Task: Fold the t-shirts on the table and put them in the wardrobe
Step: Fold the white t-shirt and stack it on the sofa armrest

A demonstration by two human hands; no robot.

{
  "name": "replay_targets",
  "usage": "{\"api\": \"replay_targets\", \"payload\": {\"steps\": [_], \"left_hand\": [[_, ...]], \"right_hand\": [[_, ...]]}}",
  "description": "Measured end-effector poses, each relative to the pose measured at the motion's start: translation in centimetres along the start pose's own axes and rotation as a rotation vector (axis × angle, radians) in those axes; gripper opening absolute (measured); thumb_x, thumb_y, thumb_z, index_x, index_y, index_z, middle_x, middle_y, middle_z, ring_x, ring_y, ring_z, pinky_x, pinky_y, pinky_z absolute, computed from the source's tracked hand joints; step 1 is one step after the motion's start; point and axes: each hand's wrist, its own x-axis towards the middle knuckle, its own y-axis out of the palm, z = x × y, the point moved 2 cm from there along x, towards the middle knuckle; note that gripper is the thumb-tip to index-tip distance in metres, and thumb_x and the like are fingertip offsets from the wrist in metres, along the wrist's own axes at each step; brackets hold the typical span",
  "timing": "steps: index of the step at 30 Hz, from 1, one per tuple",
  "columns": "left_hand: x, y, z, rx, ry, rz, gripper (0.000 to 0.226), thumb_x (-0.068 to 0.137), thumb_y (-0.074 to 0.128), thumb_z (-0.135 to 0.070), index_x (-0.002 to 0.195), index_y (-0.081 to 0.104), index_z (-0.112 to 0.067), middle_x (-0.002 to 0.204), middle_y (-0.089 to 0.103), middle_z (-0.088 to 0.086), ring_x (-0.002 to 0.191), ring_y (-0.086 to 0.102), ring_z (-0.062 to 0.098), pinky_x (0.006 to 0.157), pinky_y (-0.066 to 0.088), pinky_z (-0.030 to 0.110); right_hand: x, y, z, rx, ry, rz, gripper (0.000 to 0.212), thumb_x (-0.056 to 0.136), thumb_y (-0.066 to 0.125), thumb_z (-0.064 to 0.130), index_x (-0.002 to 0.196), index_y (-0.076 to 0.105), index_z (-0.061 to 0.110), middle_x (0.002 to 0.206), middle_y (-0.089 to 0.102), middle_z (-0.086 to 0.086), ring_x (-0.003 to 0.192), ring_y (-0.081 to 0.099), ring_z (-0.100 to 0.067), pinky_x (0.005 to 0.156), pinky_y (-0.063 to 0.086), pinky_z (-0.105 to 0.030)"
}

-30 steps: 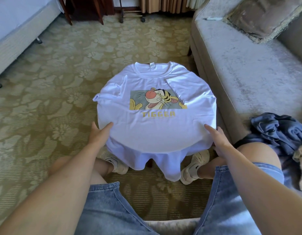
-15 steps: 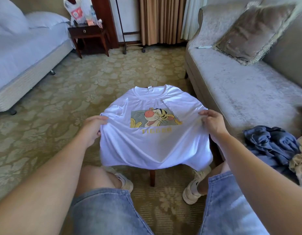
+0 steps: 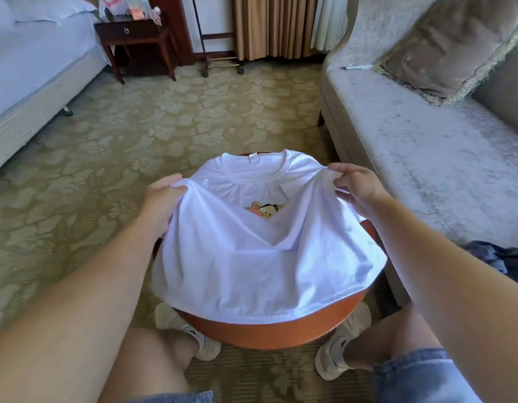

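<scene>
From the head camera, a white cotton t-shirt with a cartoon print lies on a round, reddish-brown wooden table just in front of the person's knees. Its collar points to the far side. A near layer of the shirt is doubled up over the chest, so only the top of the print shows in the sagging gap between the hands.

The left hand has its fingers curled round a bunch of the fabric at the left corner of that upper layer. The right hand pinches the right corner in the same way, fingers bent over the cloth. Both corners are raised slightly above the table, near the shoulders of the shirt.

A pale grey velvet sofa stands to the right, with a fringed brown cushion at its far end and a crumpled dark blue garment on its near end. On the far left are a white bed and a dark wooden nightstand, on a patterned olive carpet.
</scene>
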Motion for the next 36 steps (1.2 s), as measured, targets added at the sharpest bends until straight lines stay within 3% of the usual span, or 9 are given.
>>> {"api": "replay_targets", "payload": {"steps": [5,9,13,18,20,25,28,34,36], "left_hand": [[2.4,-0.1,4.6,0.465,0.067,0.135,0.091,0.063,0.072,-0.040,0.147,0.041,-0.026,0.148,0.045,-0.004,0.134,0.045,0.014,0.112,0.037,0.039],[-0.2,-1.2,6.0,0.668,0.212,-0.016,0.075,0.077,0.065,-0.041,0.146,0.036,-0.034,0.145,0.046,0.002,0.134,0.042,0.024,0.111,0.035,0.046],[-3.0,-2.6,7.2,0.817,0.119,-0.112,0.072,0.087,0.061,-0.044,0.149,0.029,-0.029,0.149,0.035,0.009,0.137,0.031,0.032,0.111,0.032,0.047],[-5.8,-4.6,9.2,0.689,-0.137,0.012,0.095,0.068,0.062,-0.064,0.148,0.031,-0.023,0.141,0.048,0.010,0.122,0.050,0.035,0.100,0.044,0.045],[-6.8,-5.2,9.7,0.648,-0.163,0.008,0.097,0.066,0.065,-0.063,0.146,0.034,-0.019,0.140,0.050,0.011,0.120,0.052,0.034,0.100,0.045,0.046],[-8.7,-5.9,9.8,0.675,-0.195,-0.088,0.087,0.091,0.061,-0.044,0.156,0.012,-0.015,0.159,0.025,0.008,0.141,0.032,0.034,0.110,0.033,0.043],[-9.0,-6.2,9.1,0.601,-0.157,-0.112,0.078,0.093,0.059,-0.033,0.156,0.015,-0.020,0.157,0.030,0.008,0.138,0.037,0.033,0.105,0.036,0.040],[-9.5,-6.7,7.5,0.207,-0.182,-0.155,0.068,0.090,0.063,-0.015,0.148,0.031,-0.027,0.129,0.042,-0.003,0.107,0.054,0.025,0.090,0.052,0.041],[-10.1,-6.6,6.7,0.162,-0.158,-0.153,0.055,0.090,0.062,-0.013,0.140,0.041,-0.025,0.123,0.048,0.004,0.101,0.057,0.025,0.083,0.053,0.038]], "right_hand": [[2.0,-0.1,-3.5,-0.226,0.023,0.014,0.060,0.091,0.043,-0.012,0.143,0.047,0.017,0.120,0.059,-0.001,0.096,0.060,-0.020,0.070,0.050,-0.022],[0.5,-2.1,-5.7,-0.499,-0.076,-0.173,0.044,0.089,0.049,0.001,0.129,0.061,0.014,0.111,0.070,-0.006,0.108,0.060,-0.023,0.101,0.046,-0.035],[-2.2,-4.6,-7.1,-0.594,-0.066,-0.272,0.039,0.090,0.054,0.014,0.127,0.062,0.013,0.125,0.064,-0.010,0.117,0.057,-0.030,0.101,0.044,-0.035],[-5.2,-7.3,-8.8,-0.707,0.160,-0.187,0.067,0.086,0.066,0.034,0.144,0.042,0.010,0.137,0.054,-0.011,0.123,0.053,-0.033,0.100,0.043,-0.039],[-5.8,-8.0,-9.6,-0.717,0.177,-0.185,0.066,0.083,0.067,0.038,0.140,0.048,0.011,0.130,0.061,-0.012,0.116,0.059,-0.032,0.099,0.048,-0.041],[-6.7,-8.3,-9.6,-0.607,0.117,-0.228,0.015,0.082,0.065,0.015,0.094,0.071,0.009,0.078,0.067,-0.008,0.078,0.062,-0.028,0.082,0.055,-0.044],[-7.2,-8.1,-9.3,-0.532,0.101,-0.239,0.007,0.082,0.064,0.012,0.075,0.065,0.014,0.074,0.065,-0.008,0.077,0.062,-0.031,0.080,0.054,-0.045],[-8.2,-7.5,-8.6,-0.500,-0.001,-0.302,0.011,0.081,0.059,0.004,0.090,0.060,0.009,0.084,0.061,-0.004,0.083,0.058,-0.028,0.061,0.045,-0.031],[-8.8,-7.4,-8.4,-0.455,-0.024,-0.313,0.032,0.081,0.058,0.000,0.112,0.059,0.008,0.100,0.060,-0.006,0.093,0.057,-0.026,0.071,0.047,-0.031]]}}
